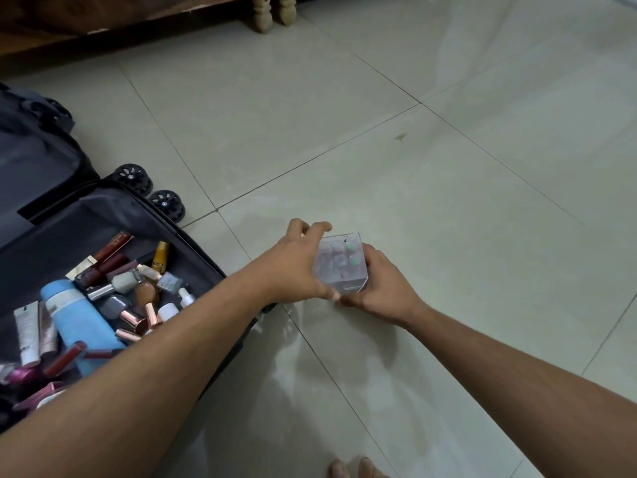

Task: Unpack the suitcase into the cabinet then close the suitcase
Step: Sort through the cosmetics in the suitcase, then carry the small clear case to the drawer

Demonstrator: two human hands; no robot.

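Observation:
A small clear plastic box (341, 262) with pale and green round pieces inside is held above the floor tiles, just right of the suitcase. My left hand (296, 267) grips its left side and my right hand (379, 288) grips its right side and bottom. The dark suitcase (113, 215) lies open on the floor at the left. Inside lie several cosmetics: a blue bottle (74, 312), lip glosses, tubes, a makeup brush and small bottles. My left forearm crosses over the suitcase's near corner.
Pale floor tiles (413, 167) spread across the middle and right. Wooden furniture with turned legs (262, 13) stands at the top edge. The suitcase wheels (151, 191) stick out toward the tiles. Toes (358, 469) show at the bottom edge.

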